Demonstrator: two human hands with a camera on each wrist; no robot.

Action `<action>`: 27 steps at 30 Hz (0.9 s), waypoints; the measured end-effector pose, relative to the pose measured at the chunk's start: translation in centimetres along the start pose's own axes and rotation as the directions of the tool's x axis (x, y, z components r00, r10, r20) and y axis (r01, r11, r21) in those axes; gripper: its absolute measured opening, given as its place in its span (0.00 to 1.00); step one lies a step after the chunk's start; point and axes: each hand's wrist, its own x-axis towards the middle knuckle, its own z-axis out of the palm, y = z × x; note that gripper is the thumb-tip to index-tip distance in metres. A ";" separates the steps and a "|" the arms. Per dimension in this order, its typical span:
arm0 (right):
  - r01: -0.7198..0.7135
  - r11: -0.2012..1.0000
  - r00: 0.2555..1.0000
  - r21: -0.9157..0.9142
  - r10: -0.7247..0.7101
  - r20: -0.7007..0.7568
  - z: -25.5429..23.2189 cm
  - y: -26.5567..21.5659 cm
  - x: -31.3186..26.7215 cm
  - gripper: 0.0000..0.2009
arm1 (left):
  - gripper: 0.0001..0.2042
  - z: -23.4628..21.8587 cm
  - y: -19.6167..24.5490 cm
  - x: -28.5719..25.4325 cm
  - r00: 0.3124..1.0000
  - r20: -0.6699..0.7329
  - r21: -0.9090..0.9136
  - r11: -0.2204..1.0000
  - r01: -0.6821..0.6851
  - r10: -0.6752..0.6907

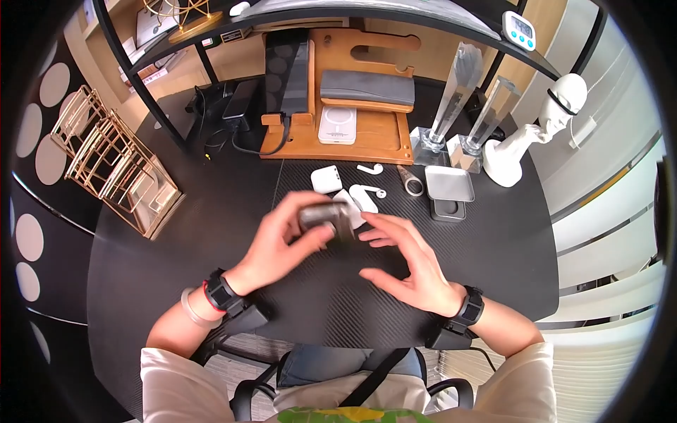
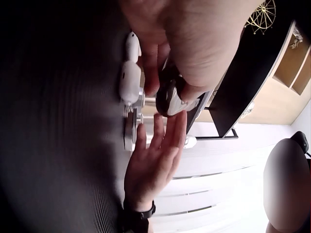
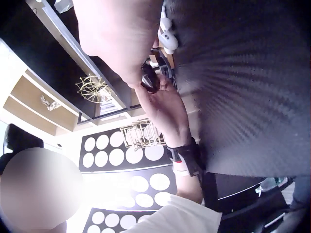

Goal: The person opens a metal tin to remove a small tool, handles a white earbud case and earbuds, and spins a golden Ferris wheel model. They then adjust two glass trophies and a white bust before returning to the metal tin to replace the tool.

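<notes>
On tabletop point(image 1: 493, 261): rack point(image 1: 161, 194), left; stand point(image 1: 381, 121), rear centre; earbuds point(image 1: 376, 169), before stand; hinged case point(image 1: 451, 185), right of earbuds; bust point(image 1: 513, 144), far right. In left hand point(image 1: 285, 236): object point(image 1: 324, 215).

Light is strongest at my right, where the white slats point(image 1: 599, 303) glare, while my left wrist view leaves the black desk point(image 2: 53, 126) in deep shadow. Fisheye distortion bends the head view inside a black rim, and motion blur smears the dark object point(image 1: 317, 216) in my left hand point(image 1: 282, 236). Glare burns out the space between the polka-dot panels point(image 3: 117, 140) in my right wrist view.

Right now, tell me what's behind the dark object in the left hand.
Beyond the dark object in the head view, white earbud pieces lie on the table; whatever it directly covers cannot be seen.
</notes>
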 end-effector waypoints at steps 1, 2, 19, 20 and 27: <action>0.000 1.000 1.000 0.003 0.000 -0.006 0.0 0.4 -0.2 0.30 | 0.17 -0.9 -0.8 0.5 0.997 -0.074 -0.020 1.000 0.012 -0.014; 0.024 0.999 0.999 -0.023 -0.024 -0.036 -0.1 1.1 -0.4 0.28 | 0.17 -1.7 -1.6 1.0 0.988 -0.147 0.005 0.999 0.047 -0.046; 0.010 0.998 1.000 -0.055 -0.011 -0.006 -0.3 1.2 -0.2 0.16 | 0.18 -7.2 -4.7 2.3 0.939 -0.317 0.758 0.631 0.166 0.134; -0.002 0.999 1.000 -0.054 0.001 -0.009 -0.3 1.2 -0.2 0.15 | 0.18 -7.4 -5.3 2.2 0.935 -0.301 0.793 0.593 0.136 0.188; -0.023 1.000 0.999 -0.017 0.023 -0.024 -0.1 1.4 -0.4 0.15 | 0.20 -6.9 -4.9 2.3 0.917 -0.338 0.697 0.711 0.092 0.213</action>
